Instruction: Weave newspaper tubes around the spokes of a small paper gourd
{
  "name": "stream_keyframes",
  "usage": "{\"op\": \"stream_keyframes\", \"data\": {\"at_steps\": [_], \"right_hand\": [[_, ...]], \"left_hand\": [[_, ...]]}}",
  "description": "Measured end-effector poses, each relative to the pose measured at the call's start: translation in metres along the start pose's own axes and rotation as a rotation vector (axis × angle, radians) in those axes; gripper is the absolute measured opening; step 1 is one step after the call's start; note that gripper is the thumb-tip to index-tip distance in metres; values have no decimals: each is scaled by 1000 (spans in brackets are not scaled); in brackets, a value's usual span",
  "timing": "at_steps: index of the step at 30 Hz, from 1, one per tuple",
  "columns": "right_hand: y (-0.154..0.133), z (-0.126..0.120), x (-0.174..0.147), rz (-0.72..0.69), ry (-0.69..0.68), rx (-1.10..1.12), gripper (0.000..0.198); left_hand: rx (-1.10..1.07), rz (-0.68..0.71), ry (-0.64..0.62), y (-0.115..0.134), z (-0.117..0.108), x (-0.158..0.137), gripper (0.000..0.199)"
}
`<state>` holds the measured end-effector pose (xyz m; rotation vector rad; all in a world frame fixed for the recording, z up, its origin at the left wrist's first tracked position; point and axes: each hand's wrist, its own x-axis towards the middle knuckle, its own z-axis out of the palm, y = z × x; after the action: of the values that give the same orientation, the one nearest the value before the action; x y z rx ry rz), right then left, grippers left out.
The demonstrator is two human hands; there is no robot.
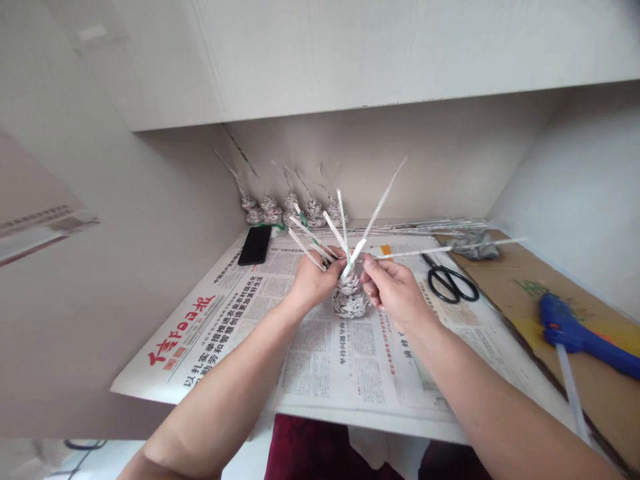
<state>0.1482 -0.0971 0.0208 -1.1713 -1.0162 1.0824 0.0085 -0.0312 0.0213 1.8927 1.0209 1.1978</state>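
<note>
In the middle of the head view a small woven paper gourd (351, 303) stands on newspaper (310, 360), with several rolled paper strips fanning up from its top. My left hand (319, 275) closes round its upper left side, fingers partly hidden behind the strips. On the right, my right hand (393, 287) pinches a long thin paper strip (413, 253) that stretches off to the right from the gourd's top. The fingertips of both hands are close together at the rim of the weave.
Several similar woven gourds (314, 212) line the back wall beside a black phone (255, 245). Long paper rolls (400, 229) lie behind. To the right are black scissors (453, 283), a grey crumpled lump (476, 247) and a blue glue gun (575, 330) on cardboard (530, 267). A shelf overhangs above.
</note>
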Motion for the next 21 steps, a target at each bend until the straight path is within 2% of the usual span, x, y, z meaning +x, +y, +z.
{"op": "stream_keyframes", "data": {"at_steps": [2, 4, 6, 10, 13, 15, 21], "right_hand": [[0, 0, -3, -164, -15, -92, 33], [0, -1, -5, -319, 41, -187, 23], [1, -2, -6, -392, 103, -276, 19], [1, -4, -3, -365, 110, -420, 16], [2, -4, -2, -370, 121, -411, 12], [3, -4, 0, -348, 134, -317, 12], [5, -3, 8, -116, 81, 96, 27]], "left_hand": [[-1, 3, 2, 1, 0, 0, 10], [2, 4, -7, 2, 0, -1, 10], [21, 11, -14, 4, 1, -2, 11], [57, 75, -15, 5, 4, -5, 17], [10, 99, -17, 7, 6, -6, 17], [-48, 75, -29, 9, 7, -6, 14], [-171, 18, -90, 15, 5, -6, 4]]}}
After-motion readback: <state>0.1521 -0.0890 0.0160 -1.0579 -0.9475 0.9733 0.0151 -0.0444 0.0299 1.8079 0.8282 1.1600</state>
